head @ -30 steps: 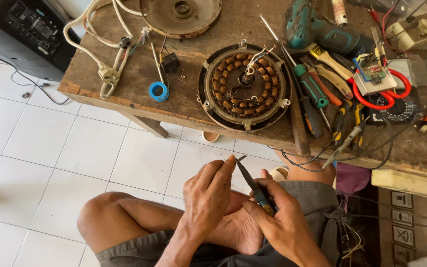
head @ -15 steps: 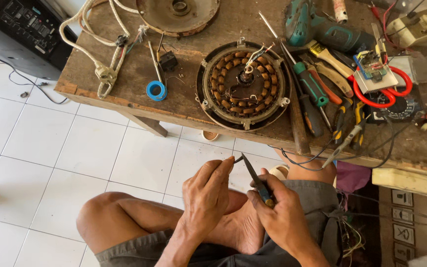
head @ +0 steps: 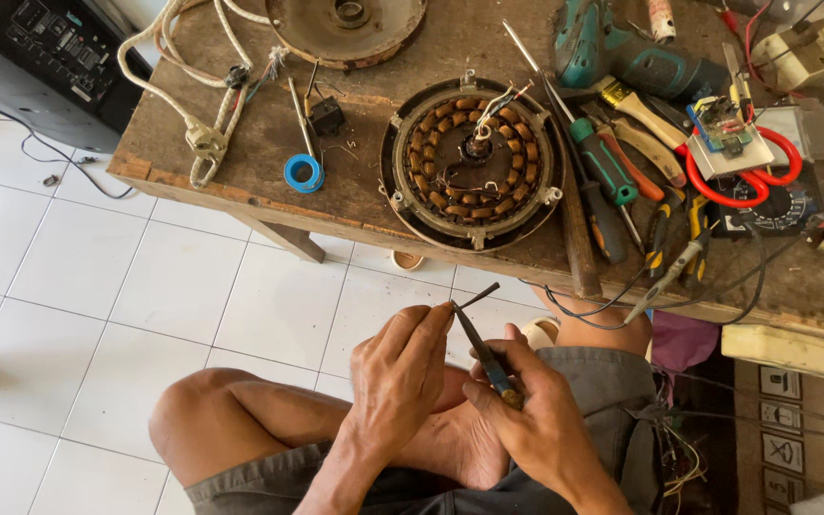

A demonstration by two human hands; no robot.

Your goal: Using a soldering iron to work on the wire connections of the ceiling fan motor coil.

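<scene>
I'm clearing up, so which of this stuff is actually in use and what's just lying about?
In use: left hand, right hand, pliers, thin wire.
Lying about: motor stator, blue tape, drill, screwdrivers, white cord.

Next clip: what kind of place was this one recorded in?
Likely a small home electrical repair workshop: a worn wooden workbench on white floor tiles carries a round copper-wound motor stator, green-handled screwdrivers and a teal power drill.

The motor stator (head: 474, 162) lies on the table (head: 240, 162), tape roll (head: 303, 173) to its left, screwdrivers (head: 603, 176) right; below, both hands hold probably pliers (head: 484, 353).
</scene>
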